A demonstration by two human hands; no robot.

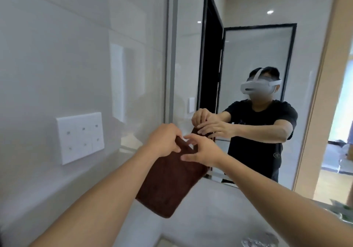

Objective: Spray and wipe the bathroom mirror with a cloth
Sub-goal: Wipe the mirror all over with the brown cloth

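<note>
A dark brown cloth [168, 185] hangs in front of me, near the lower left corner of the bathroom mirror [248, 52]. My left hand [164, 141] grips the cloth's top edge with curled fingers. My right hand [202, 151] is at the same top edge, thumb and forefinger pinching it, the other fingers spread. The mirror reflects a person in a black shirt with a white headset and both hands on the cloth. No spray bottle is in view.
A white switch panel [80, 137] sits on the glossy grey wall at left. A pale counter [210, 208] runs below the mirror, with a tap [259, 241] at the bottom edge and green leaves [342, 208] at far right.
</note>
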